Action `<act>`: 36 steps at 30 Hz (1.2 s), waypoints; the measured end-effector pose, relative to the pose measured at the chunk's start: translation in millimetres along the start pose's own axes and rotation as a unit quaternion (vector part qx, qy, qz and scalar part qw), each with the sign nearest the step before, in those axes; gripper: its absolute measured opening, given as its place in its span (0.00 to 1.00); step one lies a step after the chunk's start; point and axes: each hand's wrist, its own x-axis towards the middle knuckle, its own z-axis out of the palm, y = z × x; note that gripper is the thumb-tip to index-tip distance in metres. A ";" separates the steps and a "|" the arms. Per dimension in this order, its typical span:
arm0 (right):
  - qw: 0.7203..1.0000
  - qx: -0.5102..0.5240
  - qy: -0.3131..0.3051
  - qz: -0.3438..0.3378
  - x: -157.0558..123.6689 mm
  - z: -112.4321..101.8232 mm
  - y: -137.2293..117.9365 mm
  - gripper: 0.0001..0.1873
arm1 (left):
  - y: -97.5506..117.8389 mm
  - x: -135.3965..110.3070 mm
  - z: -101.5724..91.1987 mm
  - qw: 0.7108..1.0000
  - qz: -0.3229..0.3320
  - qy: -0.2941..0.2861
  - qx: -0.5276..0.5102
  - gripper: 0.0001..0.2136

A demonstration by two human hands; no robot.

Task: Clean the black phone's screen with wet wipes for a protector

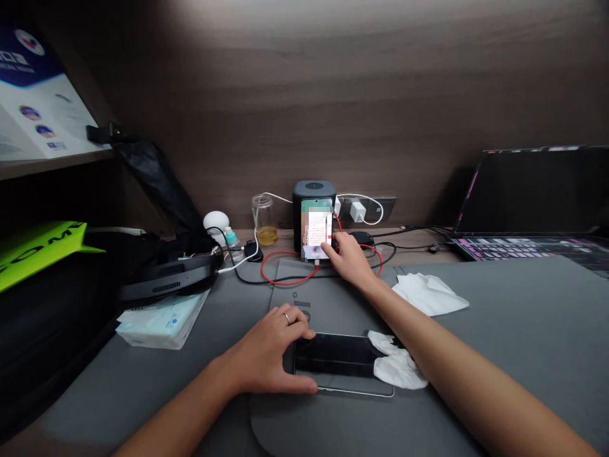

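Note:
A tablet (337, 355) with a dark screen lies flat on the grey desk mat. Its left end sits in my left hand (271, 349), thumb at the near edge and fingers at the far edge. Further back, a phone (316, 228) with a lit screen stands upright, leaning on a dark grey speaker (304, 187). My right hand (352, 257) reaches to it, thumb at the lower right of the screen and fingers beside its right edge, partly hidden. A crumpled white tissue (399, 368) covers part of the tablet's right end, just under my right forearm.
Another tissue (431, 293) lies right of my forearm. A red cable (290, 283) loops around the phone's base. A glass jar (265, 219) with amber liquid stands by the wall. A tissue pack (164, 320) lies left, an open laptop (537, 197) far right.

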 end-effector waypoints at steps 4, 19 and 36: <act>1.000 0.020 0.011 -0.002 -1.3 -4.4 -0.5 0.12 | -0.2 -0.3 0.2 1.000 -0.001 0.000 -0.002 0.25; 0.998 0.055 0.025 0.004 0.1 -6.7 -8.2 0.15 | 0.7 -0.1 0.0 1.000 -0.007 -0.004 -0.001 0.25; 0.994 0.102 0.031 0.034 -0.1 -5.0 -11.4 0.15 | 1.5 0.2 0.0 1.000 -0.007 -0.006 0.001 0.26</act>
